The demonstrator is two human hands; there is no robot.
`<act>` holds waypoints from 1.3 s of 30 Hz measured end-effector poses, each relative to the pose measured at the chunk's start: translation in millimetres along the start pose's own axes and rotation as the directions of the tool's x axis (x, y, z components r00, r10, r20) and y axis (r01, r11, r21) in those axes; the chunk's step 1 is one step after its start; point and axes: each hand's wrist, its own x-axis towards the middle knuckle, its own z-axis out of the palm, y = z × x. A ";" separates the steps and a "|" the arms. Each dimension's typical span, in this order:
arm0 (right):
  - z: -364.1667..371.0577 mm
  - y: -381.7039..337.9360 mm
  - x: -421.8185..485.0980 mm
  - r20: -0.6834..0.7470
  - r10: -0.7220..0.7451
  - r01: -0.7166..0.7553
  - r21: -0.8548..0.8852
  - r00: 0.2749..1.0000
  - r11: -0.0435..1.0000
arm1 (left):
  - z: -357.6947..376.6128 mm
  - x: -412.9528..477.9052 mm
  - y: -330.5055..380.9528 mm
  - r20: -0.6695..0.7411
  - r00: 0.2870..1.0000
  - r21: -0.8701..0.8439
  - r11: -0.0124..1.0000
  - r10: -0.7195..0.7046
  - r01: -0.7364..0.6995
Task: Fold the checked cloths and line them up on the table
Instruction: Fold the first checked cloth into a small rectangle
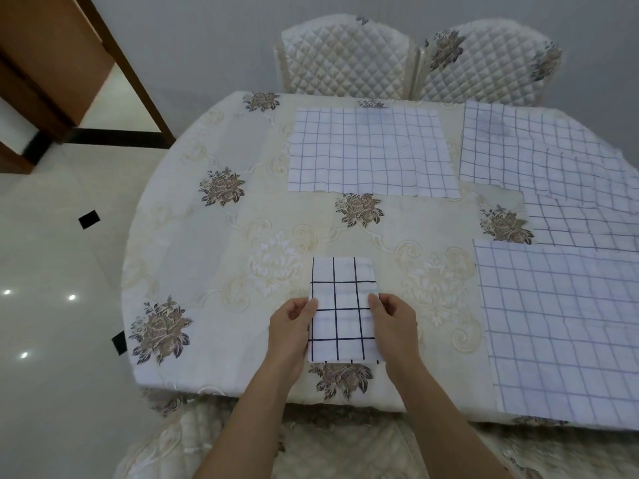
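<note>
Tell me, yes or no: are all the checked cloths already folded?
No: only the small cloth that the left hand and right hand pinch is folded; the far cloth lies spread flat.

Folded cloth (342, 309) before unfolded cloths (371, 152) on table (214, 257)

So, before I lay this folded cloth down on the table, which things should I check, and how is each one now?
1. Left hand grips the folded cloth at its left edge: ok.
2. Right hand grips its right edge: ok.
3. Folded layers lined up: cannot tell, lower layers are hidden.
4. Bare tablecloth shows left of the folded cloth for a row: ok.
5. Other cloths folded: not ok; the far cloth and the near right cloth lie flat, unfolded.
</note>
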 end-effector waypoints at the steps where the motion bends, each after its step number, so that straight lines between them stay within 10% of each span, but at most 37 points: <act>1: 1.7 -2.8 -4.0 0.004 -0.007 0.007 -0.002 1.000 1.000 | -2.9 -2.6 1.2 -0.004 1.000 0.001 1.000 0.009 -0.009; 12: 35.0 -26.6 -45.0 0.169 -0.127 0.141 -0.074 0.977 0.987 | -48.3 -52.4 7.9 -0.198 0.980 -0.181 0.981 0.029 -0.066; 27: 182.1 -28.2 -175.6 0.681 -0.201 0.334 -0.069 0.704 0.940 | -227.4 -141.9 -17.2 -0.628 0.778 -0.404 0.862 -0.017 -0.307; 39: 352.0 -17.2 -283.8 0.773 -0.151 0.331 -0.080 0.616 0.940 | -414.6 -140.8 -28.6 -0.676 0.734 -0.495 0.780 -0.068 -0.383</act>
